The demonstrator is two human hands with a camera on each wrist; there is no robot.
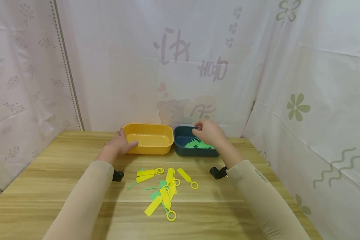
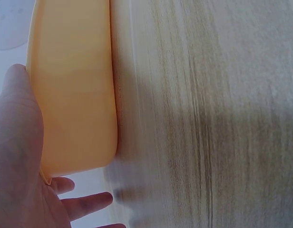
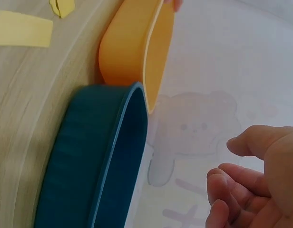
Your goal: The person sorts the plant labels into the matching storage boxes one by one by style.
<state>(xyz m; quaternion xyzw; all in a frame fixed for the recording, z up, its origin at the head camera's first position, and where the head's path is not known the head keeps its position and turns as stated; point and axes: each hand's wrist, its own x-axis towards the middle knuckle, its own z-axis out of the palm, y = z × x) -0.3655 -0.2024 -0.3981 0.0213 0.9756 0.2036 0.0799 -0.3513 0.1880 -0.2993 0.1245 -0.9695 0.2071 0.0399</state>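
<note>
My left hand (image 1: 118, 144) rests on the left front corner of a yellow bin (image 1: 151, 150). Its thumb lies along the rim, and in the left wrist view the fingers (image 2: 87, 206) are spread beside the end wall. Over the right part of a dark blue bin (image 1: 195, 152) hovers my right hand (image 1: 209, 132). Loosely bent fingers and a separate thumb hold nothing in the right wrist view. Green tags (image 1: 195, 144) lie inside the blue bin. On the table in front, yellow tags with ring ends (image 1: 184, 175) overlap several green tags (image 1: 155, 195).
The two bins stand side by side at the back of the wooden table (image 1: 132, 220), close to a patterned white curtain (image 1: 123, 66). Small black devices (image 1: 218, 173) are fixed at both wrists.
</note>
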